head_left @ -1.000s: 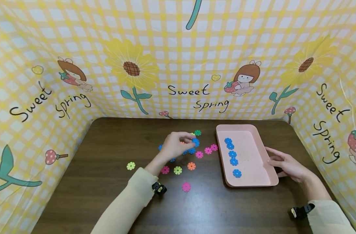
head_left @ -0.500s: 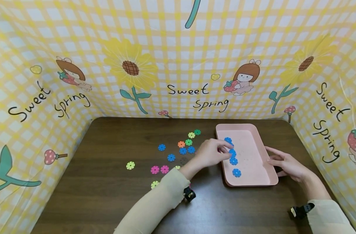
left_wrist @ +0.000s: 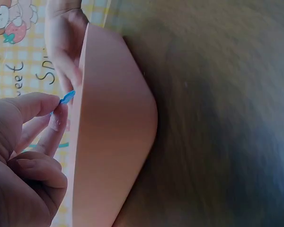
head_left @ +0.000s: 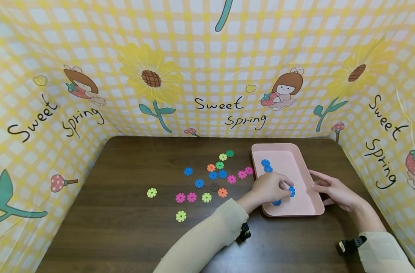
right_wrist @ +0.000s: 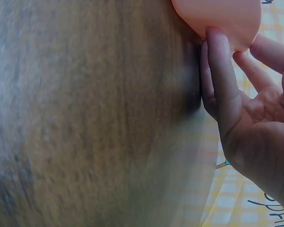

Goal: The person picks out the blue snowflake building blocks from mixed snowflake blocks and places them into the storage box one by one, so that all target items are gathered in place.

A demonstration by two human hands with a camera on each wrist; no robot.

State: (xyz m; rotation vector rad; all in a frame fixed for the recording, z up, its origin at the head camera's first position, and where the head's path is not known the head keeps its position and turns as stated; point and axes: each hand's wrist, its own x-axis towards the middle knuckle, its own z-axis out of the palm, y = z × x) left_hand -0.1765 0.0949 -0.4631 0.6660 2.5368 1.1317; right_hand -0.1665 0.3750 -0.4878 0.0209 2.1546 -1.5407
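In the head view my left hand (head_left: 270, 186) is over the pink tray (head_left: 301, 163), pinching a blue notched plastic disc (head_left: 291, 191) between thumb and fingertips. The left wrist view shows that blue disc (left_wrist: 67, 97) nearly edge-on, held above the tray's rim. More blue notched discs (head_left: 265, 163) lie along the tray's left side, some hidden under the hand. At the tray's right edge my right hand (head_left: 338, 194) holds the side wall, thumb near the rim; its fingers (right_wrist: 218, 61) reach against the outside of the tray (right_wrist: 222, 16) in the right wrist view.
Loose notched discs are spread left of the tray: several blue (head_left: 199, 183), pink (head_left: 192, 197), yellow-green (head_left: 206, 197), orange (head_left: 222, 192) and green ones (head_left: 230, 153). A dark disc (head_left: 214, 187) blends into the brown table (head_left: 125, 235). Checked cloth (head_left: 214, 64) walls surround the table.
My left hand has moved right from the loose discs, across the tray's left edge and into the tray, carrying a blue disc. The right hand has stayed at the tray's right edge.
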